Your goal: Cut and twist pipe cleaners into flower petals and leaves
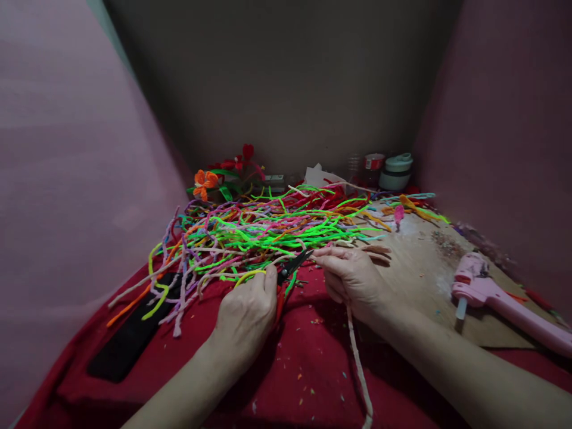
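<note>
My left hand is closed around the red handles of a pair of scissors, whose dark blades point up and to the right. The blade tips come close to the fingertips of my right hand; I cannot tell whether they touch anything there. Pinched in my right hand is a pale pinkish-beige pipe cleaner, its long end hanging down over the red cloth. Just beyond both hands spreads a tangled heap of pipe cleaners in green, pink, orange, purple and other colours.
A pink glue gun lies on a wooden board at the right. To the left is a flat black object, partly under the heap. Pipe-cleaner flowers and a pale green lidded cup stand at the back.
</note>
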The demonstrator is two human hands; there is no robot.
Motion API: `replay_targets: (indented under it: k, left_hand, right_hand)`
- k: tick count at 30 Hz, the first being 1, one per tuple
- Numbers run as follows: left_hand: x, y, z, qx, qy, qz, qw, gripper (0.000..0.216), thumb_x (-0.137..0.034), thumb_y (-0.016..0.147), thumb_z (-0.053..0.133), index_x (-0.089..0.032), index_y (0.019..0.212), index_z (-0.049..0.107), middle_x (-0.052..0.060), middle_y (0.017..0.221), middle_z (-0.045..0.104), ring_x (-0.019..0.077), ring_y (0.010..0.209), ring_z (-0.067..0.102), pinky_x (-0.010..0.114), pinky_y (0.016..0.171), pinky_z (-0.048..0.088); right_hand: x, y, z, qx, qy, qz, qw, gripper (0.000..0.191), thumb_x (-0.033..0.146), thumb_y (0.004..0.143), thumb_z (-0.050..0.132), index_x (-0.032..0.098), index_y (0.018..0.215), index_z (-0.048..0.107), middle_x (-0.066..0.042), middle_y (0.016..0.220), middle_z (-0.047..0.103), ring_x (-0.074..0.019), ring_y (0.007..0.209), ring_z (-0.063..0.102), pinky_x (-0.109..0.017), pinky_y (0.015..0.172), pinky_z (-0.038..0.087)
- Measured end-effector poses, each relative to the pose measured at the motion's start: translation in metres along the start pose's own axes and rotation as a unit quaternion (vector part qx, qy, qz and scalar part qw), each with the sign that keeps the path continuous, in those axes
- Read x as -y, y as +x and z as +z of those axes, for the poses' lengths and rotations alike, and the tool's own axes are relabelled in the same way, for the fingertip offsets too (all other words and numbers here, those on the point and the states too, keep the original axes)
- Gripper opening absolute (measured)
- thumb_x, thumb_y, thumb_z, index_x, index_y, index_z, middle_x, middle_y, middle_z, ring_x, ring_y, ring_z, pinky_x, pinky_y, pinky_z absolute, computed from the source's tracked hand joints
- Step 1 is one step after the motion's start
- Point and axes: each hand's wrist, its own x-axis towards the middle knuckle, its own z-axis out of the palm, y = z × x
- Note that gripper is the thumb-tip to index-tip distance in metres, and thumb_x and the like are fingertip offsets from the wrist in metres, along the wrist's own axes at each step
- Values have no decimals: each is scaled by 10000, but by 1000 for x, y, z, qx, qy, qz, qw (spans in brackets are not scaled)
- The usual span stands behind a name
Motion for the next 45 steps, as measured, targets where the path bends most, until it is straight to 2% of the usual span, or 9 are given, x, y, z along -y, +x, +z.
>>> replay_targets:
  k: [14, 21, 24, 27, 31, 36, 41, 43, 45]
  left_hand:
    - [-1, 1, -7, 59, -21, -2, 998, 359, -74, 844, 326, -95, 1158, 499, 107, 798, 615, 206, 734, 638, 305, 629, 522]
    - [1, -1, -2, 81, -44, 8, 996, 398, -52, 817, 332, -89, 1197, 448, 109, 826, 624, 183, 723, 639, 262, 602, 519]
    - [9, -4, -1, 71, -76, 16, 994, 384, -62, 813, 327, -85, 1177, 450, 120, 871, 628, 185, 732, 635, 273, 605, 516]
    - [24, -11, -2, 56, -137, 57, 987, 342, -124, 830, 345, -134, 1150, 464, 95, 885, 635, 174, 738, 630, 273, 642, 506]
    - [43, -19, -2, 103, -206, 96, 968, 256, -206, 836, 392, -226, 1050, 532, 41, 831, 637, 139, 700, 618, 223, 631, 474]
    - [53, -7, -1, 139, -210, 62, 966, 235, -216, 830, 393, -226, 973, 578, 48, 857, 632, 151, 750, 610, 245, 679, 465]
    - [48, 6, -6, 106, -163, 31, 980, 266, -198, 838, 391, -205, 1034, 571, 86, 925, 617, 186, 843, 589, 297, 740, 455]
    - [35, 7, -10, 55, -169, 50, 983, 303, -194, 848, 391, -199, 1122, 521, 90, 975, 607, 194, 899, 570, 310, 772, 447]
    - [13, 8, -16, -16, -205, 102, 973, 363, -184, 859, 387, -186, 1221, 427, 85, 1007, 594, 178, 911, 557, 290, 772, 447]
  right_hand:
    - [-1, 0, -1, -11, 0, 0, 1000, 173, 258, 631, 641, 143, 747, 583, 128, 322, 326, -22, 256, 184, -151, 242, 218]
    - [-4, 1, -1, 4, -17, 7, 1000, 174, 278, 654, 639, 133, 744, 609, 122, 307, 309, -24, 261, 170, -154, 246, 203]
    - [-3, 3, -3, -3, -10, 6, 1000, 175, 290, 670, 640, 135, 742, 603, 124, 303, 292, -28, 258, 166, -157, 244, 193]
    - [0, 7, -7, -31, 42, -4, 999, 140, 265, 679, 633, 150, 725, 568, 122, 320, 297, -32, 265, 184, -157, 256, 210]
    - [6, 11, -11, -51, 112, 6, 992, 108, 237, 715, 587, 138, 705, 548, 102, 323, 330, -36, 269, 213, -168, 277, 235]
    - [8, 12, -12, -43, 159, 34, 986, 96, 212, 771, 537, 138, 710, 527, 83, 327, 364, -43, 270, 240, -179, 303, 243]
    - [10, 14, -14, -54, 201, 48, 977, 166, 231, 828, 497, 166, 681, 458, 82, 350, 355, -38, 285, 241, -172, 318, 210]
    - [10, 16, -15, -64, 218, 41, 973, 215, 251, 849, 477, 178, 656, 417, 82, 361, 351, -37, 292, 239, -171, 324, 208]
    - [11, 17, -16, -75, 230, 36, 970, 253, 277, 858, 471, 185, 640, 384, 84, 365, 341, -38, 294, 232, -172, 324, 201]
